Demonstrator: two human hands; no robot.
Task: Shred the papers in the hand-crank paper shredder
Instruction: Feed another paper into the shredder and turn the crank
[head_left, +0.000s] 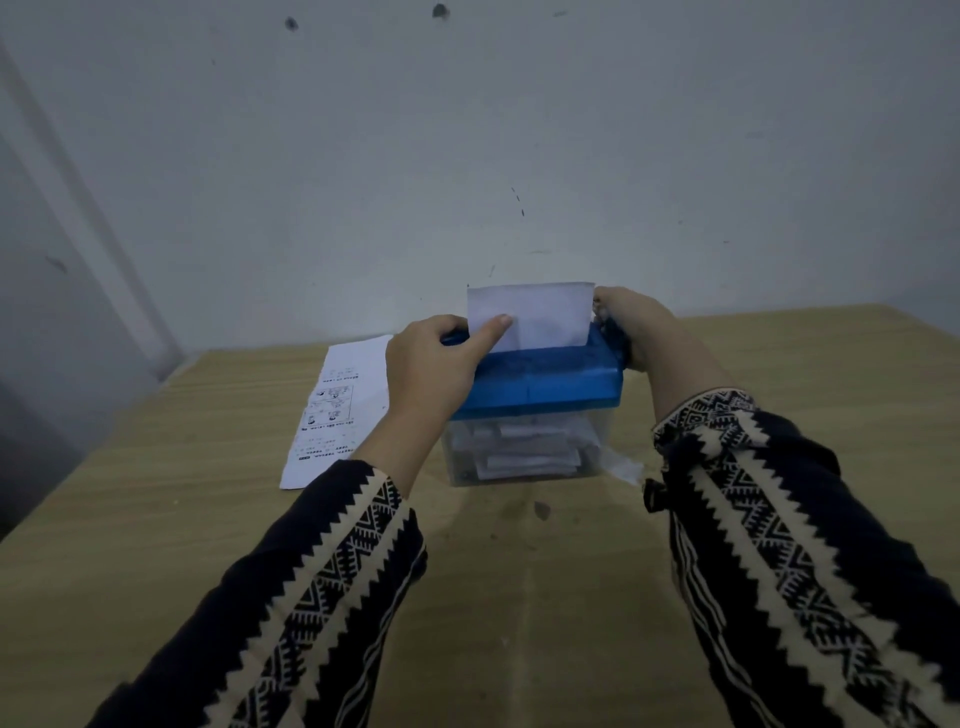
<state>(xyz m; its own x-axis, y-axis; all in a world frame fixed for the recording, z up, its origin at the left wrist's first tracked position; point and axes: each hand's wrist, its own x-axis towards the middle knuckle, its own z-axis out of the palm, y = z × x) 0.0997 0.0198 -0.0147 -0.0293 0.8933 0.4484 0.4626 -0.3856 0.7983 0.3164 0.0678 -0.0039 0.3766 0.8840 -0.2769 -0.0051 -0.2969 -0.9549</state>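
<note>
Seen from the head camera, a small hand-crank shredder (540, 382) with a blue plastic top and a clear plastic bin (457, 470) sits on the pale wooden table (156, 519), close to the grey wall. A plain white sheet (545, 317) stands upright in its slot, upper part showing. The left hand (431, 364) curls over the top's left end with its thumb laid against the sheet, likely to steady the box and guide the paper straight. The right hand (631, 327) wraps the crank (615, 335) at the right end, which is mostly hidden by the fingers, apparently placed for turning. Cut paper strips (524, 452) lie in the bin. A printed page (337, 410) waits flat just left of the shredder.
</note>
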